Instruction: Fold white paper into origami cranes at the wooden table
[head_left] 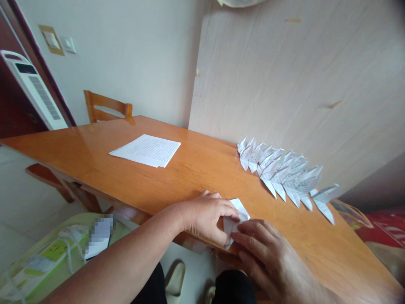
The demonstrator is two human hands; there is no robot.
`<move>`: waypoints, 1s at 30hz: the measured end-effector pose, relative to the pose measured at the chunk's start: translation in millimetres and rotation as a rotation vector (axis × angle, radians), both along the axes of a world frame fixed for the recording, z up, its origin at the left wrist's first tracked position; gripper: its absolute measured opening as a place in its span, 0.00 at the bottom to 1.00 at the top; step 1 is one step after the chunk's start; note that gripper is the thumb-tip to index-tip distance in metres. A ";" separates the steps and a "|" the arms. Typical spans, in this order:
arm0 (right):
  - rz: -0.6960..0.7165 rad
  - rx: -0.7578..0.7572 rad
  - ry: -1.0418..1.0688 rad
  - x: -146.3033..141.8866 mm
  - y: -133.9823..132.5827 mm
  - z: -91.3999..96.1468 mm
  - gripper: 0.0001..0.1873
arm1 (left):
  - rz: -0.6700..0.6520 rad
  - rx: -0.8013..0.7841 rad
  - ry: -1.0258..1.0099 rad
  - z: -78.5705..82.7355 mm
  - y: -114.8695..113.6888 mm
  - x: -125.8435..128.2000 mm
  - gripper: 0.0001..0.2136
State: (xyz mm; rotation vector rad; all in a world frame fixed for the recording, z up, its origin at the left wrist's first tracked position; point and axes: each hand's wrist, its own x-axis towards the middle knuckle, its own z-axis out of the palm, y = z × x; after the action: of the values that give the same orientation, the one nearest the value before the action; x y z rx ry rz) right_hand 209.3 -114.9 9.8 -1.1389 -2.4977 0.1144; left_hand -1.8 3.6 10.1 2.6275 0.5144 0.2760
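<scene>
A small folded sheet of white paper lies at the near edge of the wooden table. My left hand comes over it from the left, its fingers on the upper part and its thumb at the lower left, gripping the paper. From the right, my right hand presses its fingertips on the paper's right side; its thumb is partly hidden. Both hands cover much of the folds. Beyond them, to the right, stand rows of pointed folded-paper pieces with printed lines.
A stack of written sheets lies on the table's left part. A wooden chair stands behind. Below left, a pale green stool carries a power strip with cables. Red bags lie beyond the table's right edge.
</scene>
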 end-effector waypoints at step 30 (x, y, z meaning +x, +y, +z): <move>-0.051 0.099 -0.105 -5.0 -7.8 -3.7 0.18 | -0.012 -0.020 0.021 0.6 0.3 -0.4 0.29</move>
State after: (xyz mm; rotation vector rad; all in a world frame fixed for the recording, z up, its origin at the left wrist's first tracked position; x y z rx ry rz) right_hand 204.3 -122.6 6.1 -1.1953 -2.5312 -0.0846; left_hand -2.1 4.0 10.8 2.6159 0.5053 0.2386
